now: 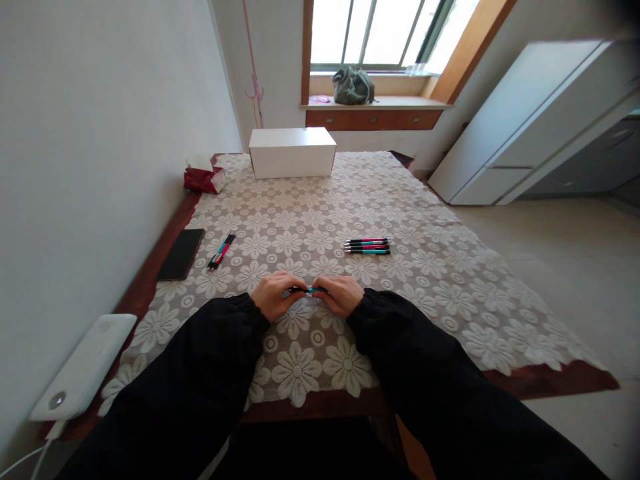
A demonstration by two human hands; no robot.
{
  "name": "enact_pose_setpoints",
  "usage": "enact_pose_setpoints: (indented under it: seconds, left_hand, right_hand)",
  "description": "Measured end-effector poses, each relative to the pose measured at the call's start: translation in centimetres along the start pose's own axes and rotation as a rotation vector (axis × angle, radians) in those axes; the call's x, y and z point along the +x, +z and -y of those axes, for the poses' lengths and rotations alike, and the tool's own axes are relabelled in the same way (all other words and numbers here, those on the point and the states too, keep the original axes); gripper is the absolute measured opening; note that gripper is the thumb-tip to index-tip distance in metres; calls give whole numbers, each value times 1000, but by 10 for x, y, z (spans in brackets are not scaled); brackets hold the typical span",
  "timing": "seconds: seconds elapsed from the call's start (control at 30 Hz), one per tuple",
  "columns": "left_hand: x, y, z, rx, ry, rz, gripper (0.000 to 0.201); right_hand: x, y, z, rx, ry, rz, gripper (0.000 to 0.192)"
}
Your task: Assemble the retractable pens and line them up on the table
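A: Position of pen [310, 290]?
B: Lower centre of frame, just above tabletop [425, 267], between both hands. Long axis running left-right across frame, teal section showing in the gap.

A: Left hand [273, 295]?
B: Closed around left end of pen, fingers curled over barrel.

A: Right hand [341, 294]?
B: Closed around right end, same posture. Both equally near; one end each, hands almost touching.

A: Other pens?
B: Row of four pens [368, 246] up and right of hands, parallel, same left-right axis, nearer right hand. Pair of pens [221, 252] up and left, lying diagonal, nearer left hand, beside dark phone [181, 254].

A: Elsewhere?
B: White box [293, 152] at far edge, upper centre.
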State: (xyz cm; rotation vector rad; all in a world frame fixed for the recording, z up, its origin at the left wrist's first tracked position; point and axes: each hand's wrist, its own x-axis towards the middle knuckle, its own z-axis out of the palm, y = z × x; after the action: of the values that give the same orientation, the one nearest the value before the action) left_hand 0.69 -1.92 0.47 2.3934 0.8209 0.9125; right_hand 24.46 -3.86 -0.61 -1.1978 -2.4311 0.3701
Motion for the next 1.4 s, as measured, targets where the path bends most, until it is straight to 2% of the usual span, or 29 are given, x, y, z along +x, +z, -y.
enact_pose_setpoints:
  seconds: [0.2, 0.43, 0.57, 0.9, 1.1, 1.4]
  left_hand:
    - [1, 2, -1, -9, -8, -12, 12]
    - [0, 4, 0, -8, -79, -50, 12]
    - [0, 3, 1, -9, -65, -37, 12]
    - [0, 3, 0, -9, -29, -18, 11]
    - [1, 2, -1, 18, -91, -28, 20]
    - [3, 0, 6, 176, -54, 97, 31]
  right_hand:
    - [1, 7, -2, -48, 2, -26, 24]
    - [2, 3, 2, 6, 56, 17, 20]
    - [2, 0, 3, 17, 51, -2, 10]
    - [0, 3, 2, -28, 7, -2, 18]
    - [1, 7, 1, -21, 27, -54, 17]
    - [4, 4, -4, 11, -103, -108, 15]
